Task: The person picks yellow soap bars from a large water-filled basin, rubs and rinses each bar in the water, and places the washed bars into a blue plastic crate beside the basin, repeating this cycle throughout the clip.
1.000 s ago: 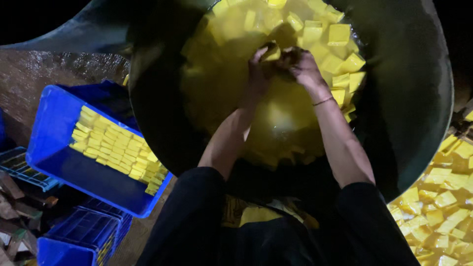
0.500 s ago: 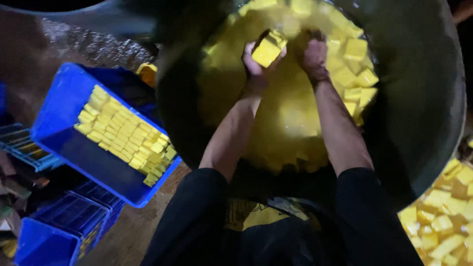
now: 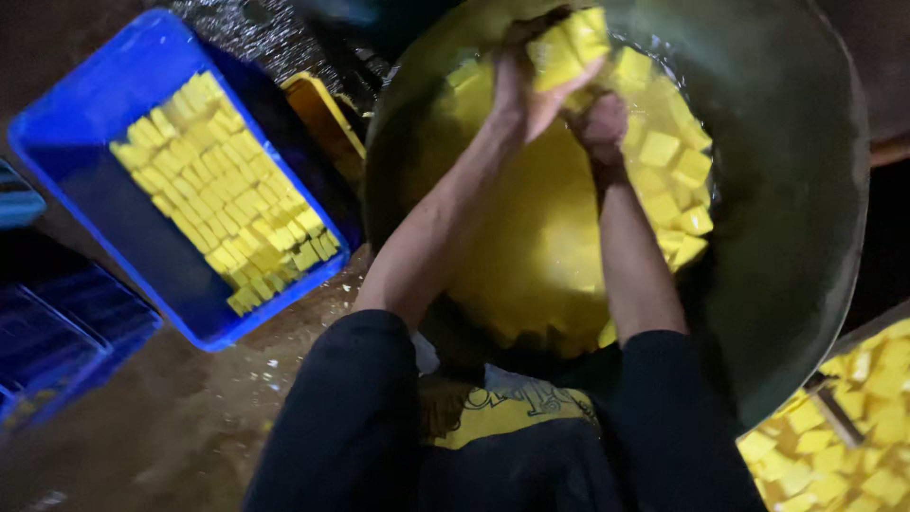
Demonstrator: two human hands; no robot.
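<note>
Yellow blocks (image 3: 569, 43) lift in the left hand (image 3: 531, 81), gripped evenly; right hand (image 3: 602, 128) dips into the big pan (image 3: 787, 190), its grasp unclear.

One head-worn view only. The scene is seen steeply downward from close above, over the wearer's forearms. The large metal basin (image 3: 796, 190) fills the upper right; the blue crate (image 3: 104, 123) is framed at left, on the floor.
</note>
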